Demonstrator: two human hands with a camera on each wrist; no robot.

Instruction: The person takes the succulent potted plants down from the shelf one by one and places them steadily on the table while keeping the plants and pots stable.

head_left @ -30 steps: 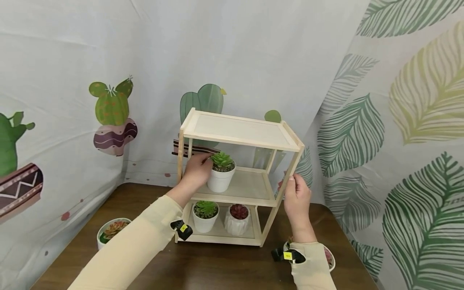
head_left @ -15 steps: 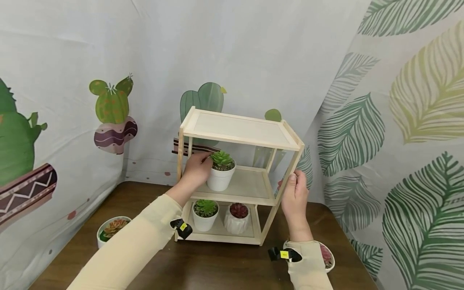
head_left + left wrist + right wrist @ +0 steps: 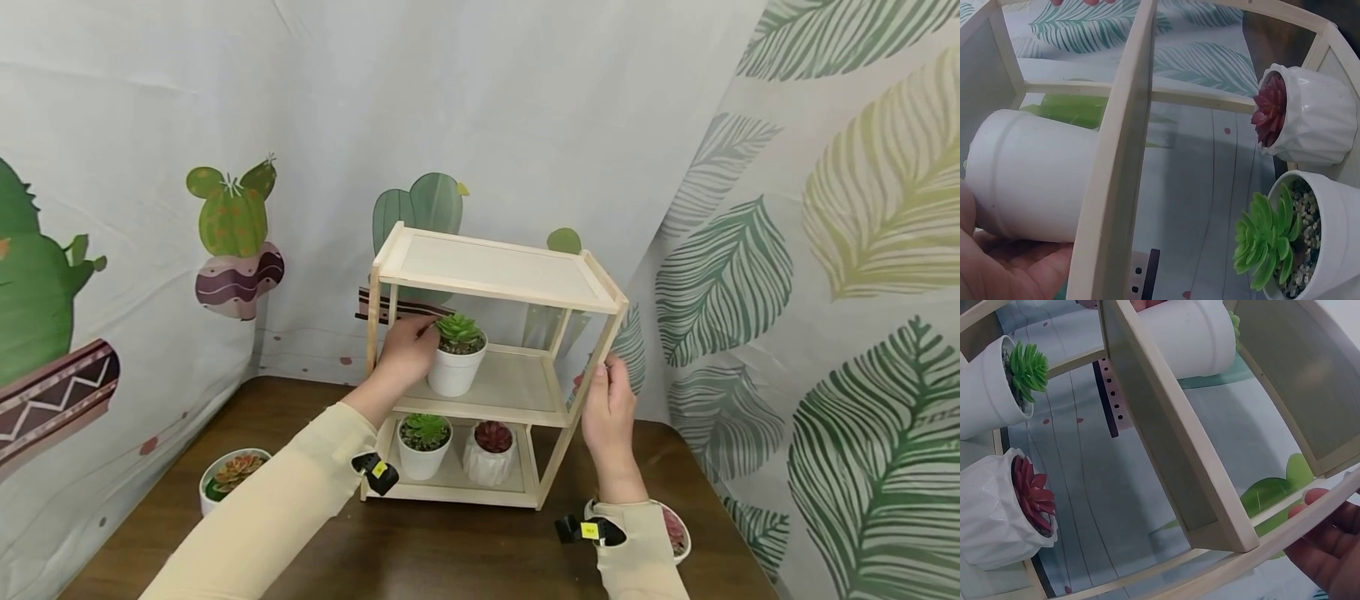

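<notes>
On the middle tier of a pale wooden three-tier rack [image 3: 495, 260] sits a smooth white round pot with a green rosette succulent [image 3: 454, 373], toward the left end and close to the front rail. The person's left grip [image 3: 408, 348] is curled round the pot's left side, fingers near the leaves; whether it bears any weight I cannot tell. The right grip [image 3: 610, 412] is wrapped around the right front post [image 3: 562, 450]. With the base so near the rail, a release while it overhangs or catches that edge could tip the pot forward, probably onto the white pot with a green succulent [image 3: 423, 460] below; the faceted white pot with a dark red succulent [image 3: 487, 463] stands just beside that one. A tug on the post might skew or slide the slim frame across the dark brown wooden counter [image 3: 450, 546] and rock all three plants. Fingers drawn away carelessly could snag the leaves. The right sleeve [image 3: 637, 554] partly covers a white pot with a pink succulent [image 3: 678, 535], which a lowered forearm could knock.
</notes>
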